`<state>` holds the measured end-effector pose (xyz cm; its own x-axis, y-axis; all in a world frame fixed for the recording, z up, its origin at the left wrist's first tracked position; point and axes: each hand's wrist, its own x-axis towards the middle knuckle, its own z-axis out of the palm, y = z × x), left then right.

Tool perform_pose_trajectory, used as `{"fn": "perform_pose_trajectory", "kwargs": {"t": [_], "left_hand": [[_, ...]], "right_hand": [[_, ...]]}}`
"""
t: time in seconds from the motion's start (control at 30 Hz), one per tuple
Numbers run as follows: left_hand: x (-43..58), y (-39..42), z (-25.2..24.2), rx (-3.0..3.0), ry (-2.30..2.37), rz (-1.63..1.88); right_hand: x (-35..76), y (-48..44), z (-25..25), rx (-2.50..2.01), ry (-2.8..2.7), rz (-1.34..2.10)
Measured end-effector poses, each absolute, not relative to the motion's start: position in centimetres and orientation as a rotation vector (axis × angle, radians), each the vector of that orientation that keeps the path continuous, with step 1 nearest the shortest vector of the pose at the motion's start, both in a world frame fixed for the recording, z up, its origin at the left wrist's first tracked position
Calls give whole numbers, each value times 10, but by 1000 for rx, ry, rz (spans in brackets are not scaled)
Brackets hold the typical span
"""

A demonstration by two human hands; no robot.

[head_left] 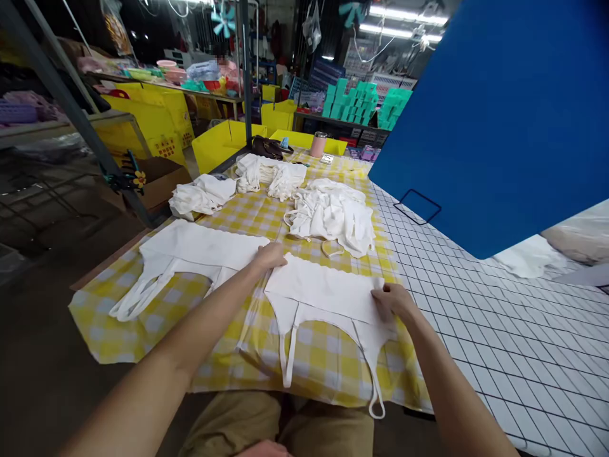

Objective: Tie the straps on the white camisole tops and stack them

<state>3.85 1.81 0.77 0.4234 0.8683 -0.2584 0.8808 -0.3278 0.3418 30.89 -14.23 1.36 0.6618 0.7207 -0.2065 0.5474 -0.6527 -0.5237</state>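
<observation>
A white camisole top [328, 289] with thin straps lies flat in front of me, its straps pointing toward my lap. My left hand [271, 255] is closed at its upper left corner, with the fingertips partly hidden. At the opposite corner my right hand [396, 301] pinches the fabric edge. Another white camisole [200, 246] is spread out to the left, partly covered by my left forearm. Beyond my hands sits a loose heap of white garments [333, 212].
A yellow checked cloth [257, 222] covers the table. Further white garment piles [204, 193] lie at its far left. A dark bag [267, 147] and a pink jar [318, 145] stand at the back. To the right are a white grid-patterned surface [457, 304] and a large blue panel [504, 120].
</observation>
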Motion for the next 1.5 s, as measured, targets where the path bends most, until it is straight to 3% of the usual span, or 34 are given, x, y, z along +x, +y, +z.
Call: {"fn": "perform_pose_trajectory", "kwargs": {"t": [0.27, 0.47, 0.57, 0.87, 1.33, 1.5], "left_hand": [[25, 16, 35, 2174, 1273, 407], [7, 12, 77, 1923, 759, 1120], [-16, -11, 68, 2011, 732, 1035], [-68, -90, -19, 2604, 684, 481], [-79, -91, -23, 2728, 630, 365], [-71, -90, -1, 2303, 681, 619]], "right_hand": [[310, -154, 51, -1966, -957, 853], [314, -174, 102, -1562, -908, 529], [313, -200, 94, -1633, -1126, 514], [298, -277, -9, -1867, -1624, 651], [297, -293, -20, -1926, -1663, 403], [292, -279, 15, -1818, -1529, 297]]}}
